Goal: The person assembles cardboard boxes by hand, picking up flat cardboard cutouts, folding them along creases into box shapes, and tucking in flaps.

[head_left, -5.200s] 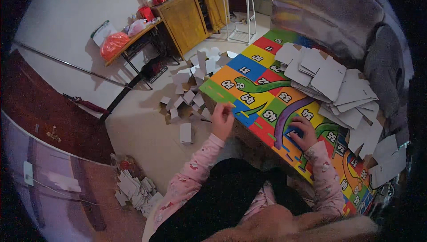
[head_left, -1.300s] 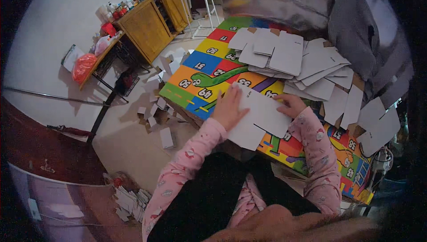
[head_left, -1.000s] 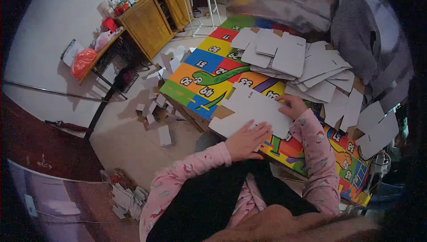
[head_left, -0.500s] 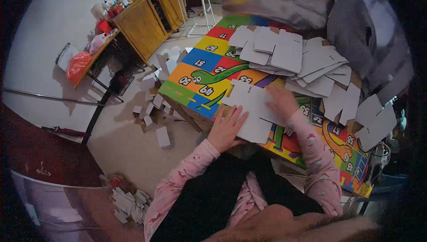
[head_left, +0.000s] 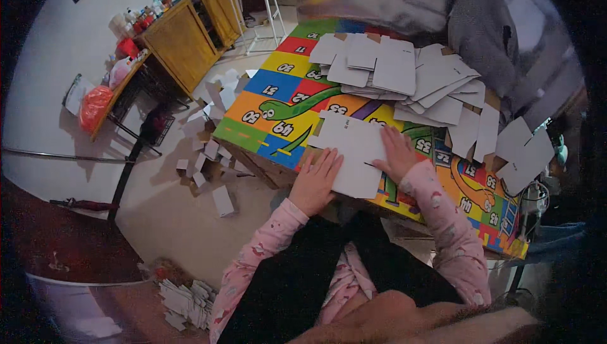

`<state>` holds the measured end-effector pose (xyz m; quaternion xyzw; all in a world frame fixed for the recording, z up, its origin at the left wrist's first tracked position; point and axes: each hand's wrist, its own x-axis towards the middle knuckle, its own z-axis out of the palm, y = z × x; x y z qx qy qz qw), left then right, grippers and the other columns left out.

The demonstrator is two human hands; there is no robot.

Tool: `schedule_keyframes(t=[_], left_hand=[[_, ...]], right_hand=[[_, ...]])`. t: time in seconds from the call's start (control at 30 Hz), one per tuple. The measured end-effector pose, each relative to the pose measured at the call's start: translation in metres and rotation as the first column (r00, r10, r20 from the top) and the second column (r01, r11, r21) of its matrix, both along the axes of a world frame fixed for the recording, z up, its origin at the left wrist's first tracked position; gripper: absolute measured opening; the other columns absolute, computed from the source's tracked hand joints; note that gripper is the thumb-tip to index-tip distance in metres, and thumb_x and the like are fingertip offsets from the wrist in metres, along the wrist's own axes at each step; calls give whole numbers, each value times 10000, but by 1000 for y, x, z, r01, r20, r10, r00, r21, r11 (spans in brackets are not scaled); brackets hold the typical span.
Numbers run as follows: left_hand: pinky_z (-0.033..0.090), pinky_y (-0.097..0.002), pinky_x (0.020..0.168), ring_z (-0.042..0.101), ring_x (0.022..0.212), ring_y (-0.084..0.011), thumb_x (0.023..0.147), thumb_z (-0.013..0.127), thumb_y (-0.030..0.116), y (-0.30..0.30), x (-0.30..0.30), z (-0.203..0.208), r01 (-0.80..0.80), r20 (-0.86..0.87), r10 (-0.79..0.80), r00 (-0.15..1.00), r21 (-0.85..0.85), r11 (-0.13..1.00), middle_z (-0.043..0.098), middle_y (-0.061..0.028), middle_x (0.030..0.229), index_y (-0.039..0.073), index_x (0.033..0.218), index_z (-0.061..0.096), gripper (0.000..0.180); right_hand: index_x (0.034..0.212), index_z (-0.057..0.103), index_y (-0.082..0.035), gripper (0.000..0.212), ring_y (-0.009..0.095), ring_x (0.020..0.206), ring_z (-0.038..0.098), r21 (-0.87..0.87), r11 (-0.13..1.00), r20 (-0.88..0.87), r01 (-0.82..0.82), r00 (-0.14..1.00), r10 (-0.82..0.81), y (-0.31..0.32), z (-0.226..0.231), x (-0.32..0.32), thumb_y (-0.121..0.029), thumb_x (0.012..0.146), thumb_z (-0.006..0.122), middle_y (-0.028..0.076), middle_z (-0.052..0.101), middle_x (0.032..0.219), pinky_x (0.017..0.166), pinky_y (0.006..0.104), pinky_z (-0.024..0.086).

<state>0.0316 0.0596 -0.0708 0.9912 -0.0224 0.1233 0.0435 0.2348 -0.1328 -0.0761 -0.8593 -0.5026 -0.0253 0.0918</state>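
Note:
A flat white cardboard box blank (head_left: pixel 354 160) lies near the front edge of the table, with cut tabs at its left end and a slot on its right side. My left hand (head_left: pixel 316 183) rests on its lower left edge, fingers stretched out. On the opposite side, my right hand (head_left: pixel 399 154) lies with fingers spread over the blank's right edge. Behind them, several more white blanks (head_left: pixel 395 69) are piled loosely, with others fanned out (head_left: pixel 442 88) toward the right. Neither hand grips anything.
The table wears a colourful board-game cover (head_left: pixel 288 91). Small white boxes (head_left: pixel 212 148) lie scattered on the floor at left, and a bundle of white card pieces (head_left: pixel 190 303) sits lower down. A wooden cabinet (head_left: pixel 183 43) stands against the wall. More blanks (head_left: pixel 521 154) and cables are at the right.
My right hand, blurred before, has settled flat on the blank's right edge. My left hand stays on the left edge. The whole view has shifted slightly.

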Motion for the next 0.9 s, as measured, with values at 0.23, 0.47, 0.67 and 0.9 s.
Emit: schedule_keyframes(t=[0.23, 0.47, 0.67, 0.9], left_hand=[[261, -475, 1124, 347, 1381, -277, 773, 665, 265, 16, -18, -5, -31, 86, 35, 996, -51, 998, 376, -125, 1489, 44, 1418, 383, 737], [345, -401, 1079, 459, 1290, -258, 782, 643, 184, 35, -35, -12, 6, 204, -4, 979, -10, 1000, 504, -77, 1389, 77, 1351, 488, 600], [426, -366, 1006, 550, 1190, -258, 753, 676, 125, 53, -43, 6, 163, 371, -80, 925, -196, 967, 585, -64, 1290, 78, 1286, 549, 550], [469, -357, 936, 599, 1082, -282, 751, 690, 52, 37, -47, 70, 135, 604, 265, 751, -533, 835, 617, -97, 1227, 46, 1266, 561, 531]], right_hand=[[1457, 276, 22, 870, 357, 1443, 208, -93, 984, -46, 150, 987, -154, -42, 22, -16, -485, 837, 617, 217, 263, 1531, 1146, 521, 190], [1419, 383, -47, 858, 367, 1367, 346, 80, 935, -15, -344, 938, 347, -16, 35, -71, -296, 690, 759, 198, 378, 1465, 1118, 480, 282], [1337, 502, -77, 709, 328, 1216, 524, 94, 878, 203, -470, 872, 445, -5, 35, -69, -255, 695, 747, 165, 538, 1340, 1011, 433, 412], [1164, 622, -45, 455, 257, 804, 663, 406, 884, -194, -234, 923, 334, -4, 129, -58, -131, 724, 701, 94, 702, 973, 725, 331, 509]])
